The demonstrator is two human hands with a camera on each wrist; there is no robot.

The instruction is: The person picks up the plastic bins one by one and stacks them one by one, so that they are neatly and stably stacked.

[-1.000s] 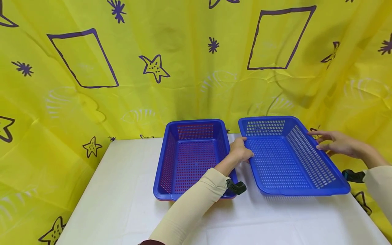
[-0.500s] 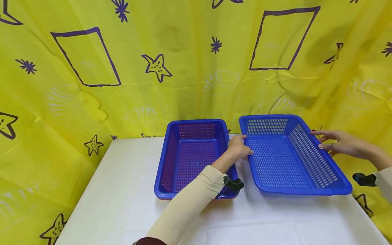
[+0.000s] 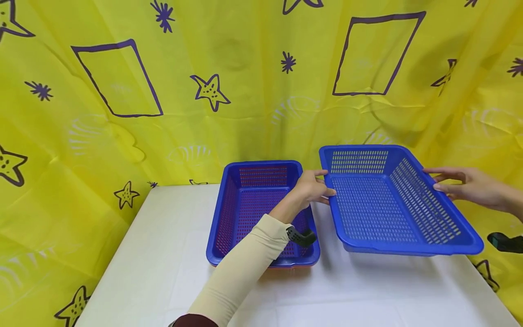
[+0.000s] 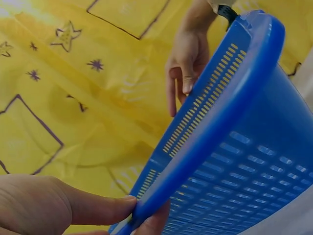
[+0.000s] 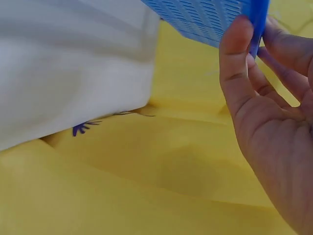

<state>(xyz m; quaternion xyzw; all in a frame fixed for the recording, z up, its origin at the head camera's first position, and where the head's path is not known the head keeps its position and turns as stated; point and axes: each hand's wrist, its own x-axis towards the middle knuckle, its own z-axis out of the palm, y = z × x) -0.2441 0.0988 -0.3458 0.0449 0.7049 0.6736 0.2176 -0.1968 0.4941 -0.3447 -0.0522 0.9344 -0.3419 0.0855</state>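
A blue slotted plastic basket [image 3: 372, 209] is held up at the right of the table, tilted with its open side facing me. My left hand [image 3: 312, 187] pinches its left rim, thumb on one side and fingers on the other, as the left wrist view also shows. On the opposite rim, my right hand [image 3: 474, 187] grips with thumb and fingers; in the right wrist view the right hand [image 5: 269, 88] has the rim between them. A darker blue basket [image 3: 216, 231] stands on the table below my left forearm, nested over something red that shows through its slots.
The white-covered table [image 3: 163, 254] stretches left and in front of the baskets. Behind and at both sides hangs a yellow curtain [image 3: 245, 131] with purple drawings. The table's right edge lies below the raised basket.
Both hands have lifted the lighter blue basket a little and moved it slightly right, and its underside now shows above the table. The darker basket stays in place.
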